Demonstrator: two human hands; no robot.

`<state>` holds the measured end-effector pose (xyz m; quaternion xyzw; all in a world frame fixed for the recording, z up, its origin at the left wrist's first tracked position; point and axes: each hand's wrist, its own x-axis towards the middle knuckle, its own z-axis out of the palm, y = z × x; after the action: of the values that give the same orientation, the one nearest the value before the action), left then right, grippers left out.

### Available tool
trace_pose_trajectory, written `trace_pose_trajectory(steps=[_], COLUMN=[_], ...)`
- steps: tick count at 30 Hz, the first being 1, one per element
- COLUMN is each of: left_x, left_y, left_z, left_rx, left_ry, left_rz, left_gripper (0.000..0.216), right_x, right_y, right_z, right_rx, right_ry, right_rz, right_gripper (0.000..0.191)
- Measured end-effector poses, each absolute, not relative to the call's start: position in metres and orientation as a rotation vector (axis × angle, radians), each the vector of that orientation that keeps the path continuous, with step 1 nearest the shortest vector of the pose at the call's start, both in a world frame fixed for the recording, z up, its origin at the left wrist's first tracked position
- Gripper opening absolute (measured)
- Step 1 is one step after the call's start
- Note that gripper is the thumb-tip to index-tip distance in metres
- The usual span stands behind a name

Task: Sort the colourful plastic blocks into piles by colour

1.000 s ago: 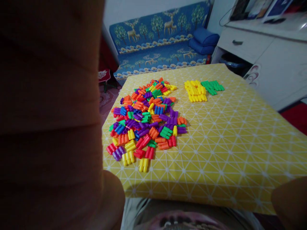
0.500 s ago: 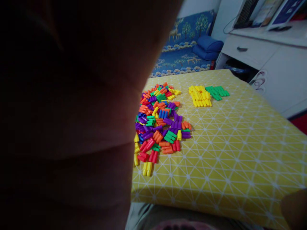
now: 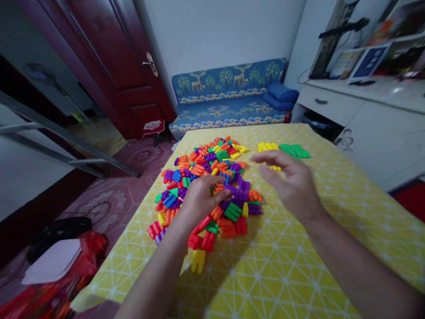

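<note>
Judging by the layout, colour separation was partial: a yellow group (image 3: pixel 267 146) and a green group (image 3: pixel 295 151) lay side by side toward the far right of the table (image 3: pixel 259 277). Mixed pile (image 3: pixel 233 212), centre-left, held orange, purple, red, blue, plus more yellow and green. Pieces looked like glossy plastic, short tubes joined in rows. Left hand (image 3: pixel 201 197) was over the pile, thumb and index parted, contact unclear. Right hand (image 3: pixel 290 184) was half open, nothing visible in it, partly covering the yellow group
</note>
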<state>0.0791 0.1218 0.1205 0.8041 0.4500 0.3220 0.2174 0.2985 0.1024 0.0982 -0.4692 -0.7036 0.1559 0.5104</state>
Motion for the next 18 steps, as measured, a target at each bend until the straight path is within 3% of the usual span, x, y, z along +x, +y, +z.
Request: trace_pose_trajectory(steps=[4,7,10,15,18], left_x=[0.083,0.092,0.102,0.105,0.099], left_y=[0.132,0.132,0.137,0.147,0.15], left_z=[0.066,0.058,0.062,0.055,0.046], left_rx=[2.466,2.527,2.551,2.563,2.555], left_ry=[1.465,1.561,1.593,1.57,1.432], left_rz=[0.578,0.508,0.441,0.577,0.633], left_gripper=[0.032,0.031,0.031,0.052,0.047], right_x=[0.285,0.275,0.27,0.27,0.271], right_y=[0.124,0.13,0.131,0.13,0.131], right_z=[0.05,0.018,0.01,0.011,0.009], right_rx=[-1.376,-1.482,-1.481,-1.416,-1.391], right_ry=[-2.004,-2.053,-2.034,-1.984,-1.958], right_rz=[0.294,0.246,0.212,0.209,0.242], right_gripper=[0.047,0.054,0.049,0.037,0.037])
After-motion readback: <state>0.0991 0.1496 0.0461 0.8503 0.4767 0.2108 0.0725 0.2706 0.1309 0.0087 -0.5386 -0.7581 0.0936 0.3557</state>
